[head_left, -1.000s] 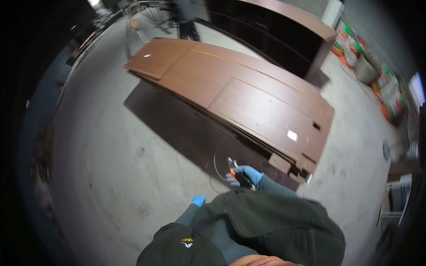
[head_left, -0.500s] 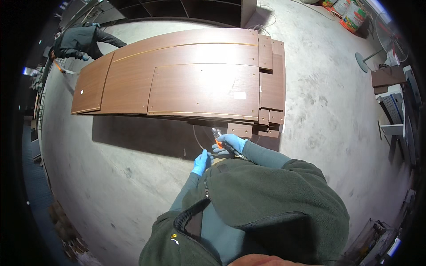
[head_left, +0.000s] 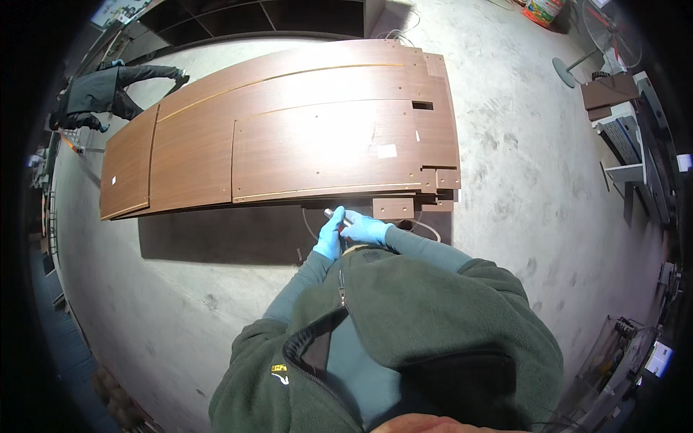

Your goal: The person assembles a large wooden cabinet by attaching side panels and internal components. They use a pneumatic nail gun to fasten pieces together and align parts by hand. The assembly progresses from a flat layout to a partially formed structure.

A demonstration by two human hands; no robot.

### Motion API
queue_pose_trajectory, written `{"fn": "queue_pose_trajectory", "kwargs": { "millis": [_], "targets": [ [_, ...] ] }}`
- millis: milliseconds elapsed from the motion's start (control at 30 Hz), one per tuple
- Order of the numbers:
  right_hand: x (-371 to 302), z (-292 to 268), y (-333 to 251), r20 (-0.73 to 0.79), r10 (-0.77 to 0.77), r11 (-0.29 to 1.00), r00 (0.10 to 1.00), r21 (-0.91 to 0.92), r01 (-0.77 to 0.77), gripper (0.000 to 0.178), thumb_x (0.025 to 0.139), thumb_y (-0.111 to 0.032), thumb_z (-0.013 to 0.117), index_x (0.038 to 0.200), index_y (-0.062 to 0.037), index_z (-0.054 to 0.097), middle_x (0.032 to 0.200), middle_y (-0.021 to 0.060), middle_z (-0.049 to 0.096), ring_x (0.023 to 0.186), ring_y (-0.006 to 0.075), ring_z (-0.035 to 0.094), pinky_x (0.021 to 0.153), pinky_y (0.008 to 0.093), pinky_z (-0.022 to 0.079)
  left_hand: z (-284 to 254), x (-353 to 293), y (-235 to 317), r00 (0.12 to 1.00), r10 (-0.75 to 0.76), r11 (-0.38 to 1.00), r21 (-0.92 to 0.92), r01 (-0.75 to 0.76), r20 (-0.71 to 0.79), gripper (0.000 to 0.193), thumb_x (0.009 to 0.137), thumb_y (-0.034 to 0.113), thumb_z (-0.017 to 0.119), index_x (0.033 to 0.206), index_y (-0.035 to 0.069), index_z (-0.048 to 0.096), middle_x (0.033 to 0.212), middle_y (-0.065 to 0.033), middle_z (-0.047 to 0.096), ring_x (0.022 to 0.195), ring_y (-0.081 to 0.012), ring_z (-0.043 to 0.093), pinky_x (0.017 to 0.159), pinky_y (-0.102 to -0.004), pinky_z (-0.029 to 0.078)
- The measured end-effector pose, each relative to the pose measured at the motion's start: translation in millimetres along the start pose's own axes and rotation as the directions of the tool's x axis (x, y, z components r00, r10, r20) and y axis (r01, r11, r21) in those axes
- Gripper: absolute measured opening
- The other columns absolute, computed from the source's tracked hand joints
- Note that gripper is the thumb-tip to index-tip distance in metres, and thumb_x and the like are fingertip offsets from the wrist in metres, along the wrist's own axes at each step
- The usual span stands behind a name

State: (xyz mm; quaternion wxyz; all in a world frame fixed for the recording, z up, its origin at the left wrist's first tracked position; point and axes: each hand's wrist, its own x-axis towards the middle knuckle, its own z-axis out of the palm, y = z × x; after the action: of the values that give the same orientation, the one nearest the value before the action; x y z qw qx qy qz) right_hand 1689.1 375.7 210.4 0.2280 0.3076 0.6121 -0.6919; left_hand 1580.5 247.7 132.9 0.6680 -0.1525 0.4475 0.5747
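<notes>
Both my hands wear light blue gloves and meet in front of my body, beside the near edge of a stack of brown wood panels (head_left: pixel 195 155). A slim tool with a silver metal end (head_left: pixel 349 223) is between them; its kind I cannot make out. Around it, my right hand (head_left: pixel 369 230) is closed, hiding most of its handle. My left hand (head_left: pixel 328 239) is closed against the tool's front part, its fingers close to the metal end. Just past the hands, a small brown block with holes (head_left: pixel 393 208) sticks out from the stack.
A pale hose (head_left: pixel 431 229) loops beside the stack. Another person (head_left: pixel 97 94) in dark clothes bends at the far left, near an orange-handled tool. At the back stands a dark open shelf unit (head_left: pixel 310 16). A fan (head_left: pixel 565 72) and boxes (head_left: pixel 610 94) line the right.
My left hand has come up from beside the tool and closed against it. The tool has tilted leftward, its orange part now covered. The other person has shifted; my view has moved slightly.
</notes>
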Motion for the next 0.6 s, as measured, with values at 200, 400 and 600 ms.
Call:
{"fn": "queue_pose_trajectory", "kwargs": {
  "millis": [200, 400, 600],
  "targets": [
    [-6, -19, 4, -0.082, -0.045, 0.993, 0.996, -0.116, 0.035, 0.075, 0.09, -0.037, 0.068, 0.158, -0.0156, 0.043, 0.136, 0.0161, 0.063, 0.115, 0.0276, 0.065, 0.103, 0.0393, 0.05, 3, 20, 9, 0.993, 0.113, 0.99, -0.081, -0.116, -0.033, 0.031, 0.095, 0.036, 0.076, 0.108, 0.008, 0.07, 0.1, -0.0081, 0.073, 0.09, -0.0226, 0.069, 0.081, -0.038, 0.057],
    [-31, -82, 27, 0.03, -0.09, 0.966, 0.995, -0.241, 0.095, 0.07, 0.093, -0.04, 0.066, 0.153, -0.0096, 0.05, 0.134, 0.0166, 0.066, 0.114, 0.0265, 0.067, 0.103, 0.0385, 0.05, 15, 53, 16, 0.99, 0.114, 0.954, -0.27, -0.131, -0.077, 0.023, 0.096, 0.023, 0.076, 0.104, 0.003, 0.07, 0.112, -0.0128, 0.074, 0.11, -0.0286, 0.07, 0.1, -0.0412, 0.057],
    [-33, -177, 97, -0.081, -0.128, 0.991, 0.989, 0.038, 0.131, 0.06, 0.098, -0.03, 0.065, 0.146, 0.0046, 0.054, 0.131, 0.0179, 0.068, 0.1, 0.0192, 0.071, 0.088, 0.0342, 0.059, 39, 85, 7, 0.962, 0.191, 0.966, -0.135, -0.22, -0.196, 0.019, 0.099, 0.019, 0.071, 0.105, 0.002, 0.066, 0.108, -0.0159, 0.072, 0.104, -0.0329, 0.07, 0.093, -0.0484, 0.06]
  ]
}}
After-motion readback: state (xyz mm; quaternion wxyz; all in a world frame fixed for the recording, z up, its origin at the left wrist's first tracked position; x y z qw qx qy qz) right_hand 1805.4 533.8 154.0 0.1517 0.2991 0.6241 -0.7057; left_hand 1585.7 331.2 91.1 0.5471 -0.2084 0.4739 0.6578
